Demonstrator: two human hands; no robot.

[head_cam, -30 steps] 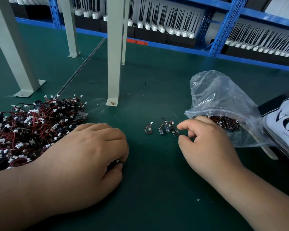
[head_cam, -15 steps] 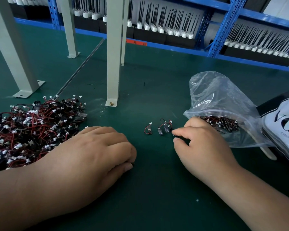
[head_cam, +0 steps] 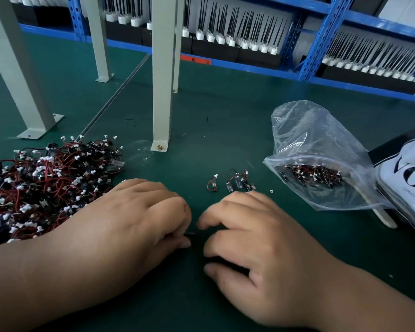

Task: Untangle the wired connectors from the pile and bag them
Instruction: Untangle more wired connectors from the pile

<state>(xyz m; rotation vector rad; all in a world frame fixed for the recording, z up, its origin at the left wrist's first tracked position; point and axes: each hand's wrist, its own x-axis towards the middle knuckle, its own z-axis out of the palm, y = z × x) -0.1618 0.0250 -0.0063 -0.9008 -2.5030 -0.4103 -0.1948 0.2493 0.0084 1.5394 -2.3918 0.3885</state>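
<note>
Left hand (head_cam: 130,226) lies low on the surface (head_cam: 225,130), just right of the pile (head_cam: 46,185), with fingers curled under and thumb tucked. A thin dark sliver shows at its fingertips. This is likely one connector (head_cam: 191,233) pinched there, though most of it is hidden. Right hand (head_cam: 261,250) is just beside it, fingers bent, tips turned towards the left fingertips. It is blurred, so I cannot tell whether it has hold of anything.

Pile: red and black leads with small white plugs, densely knotted, at the far left of the surface. A few freed connectors (head_cam: 236,183) lie in a short row beyond the hands, well apart from the pile. Bag (head_cam: 309,130): clear zip type, lying to the right with its mouth open towards the row and a batch of connectors already inside. Judging by the pile against the bag's contents, most of the job remains.

Handling (judgement):
- Each piece is very light, with thin, limp leads and a hard plug and black body.
- Leads will snag on neighbours, and tugging the wire risks straining its joint at the plug.
- Better to pinch the rigid body or plug with one hand and ease the lead out of the loops with the other.
- The pieces are small and smooth, so easily dropped; fingertip pinch only.
- The bag film is soft and sags, so the mouth may need holding open.
</note>
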